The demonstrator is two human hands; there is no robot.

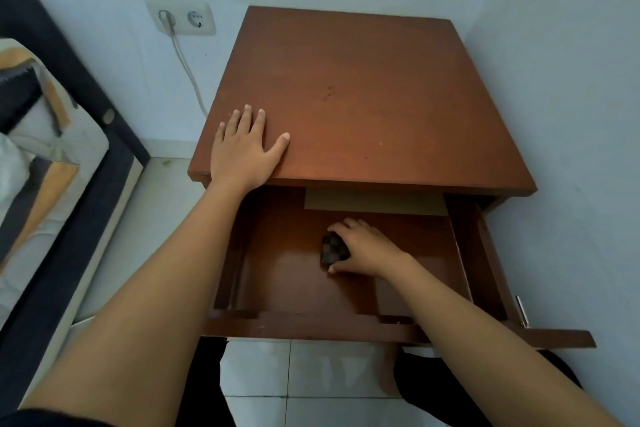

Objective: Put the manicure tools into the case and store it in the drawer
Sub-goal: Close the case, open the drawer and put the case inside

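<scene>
The case [333, 250] lies on the floor of the open drawer [284, 274], about in the middle of it, and my right hand [363, 248] is over its right part. The fingers [337, 226] curl around the far edge and the thumb [337, 268] presses the near edge, so this hand is grasping the case. It is a small, dark case with rounded corners and a checkered pattern; I can read no brand or writing on it. The drawer is of glossy reddish-brown wood, with a pale strip at its far end. My left hand [244, 146] lies flat and released, fingers spread, on the near left corner of the nightstand top [363, 97], which is matte brown wood with small spots. At the far left, a white double wall socket [181, 18] holds one plug with a white cable [188, 73].
</scene>
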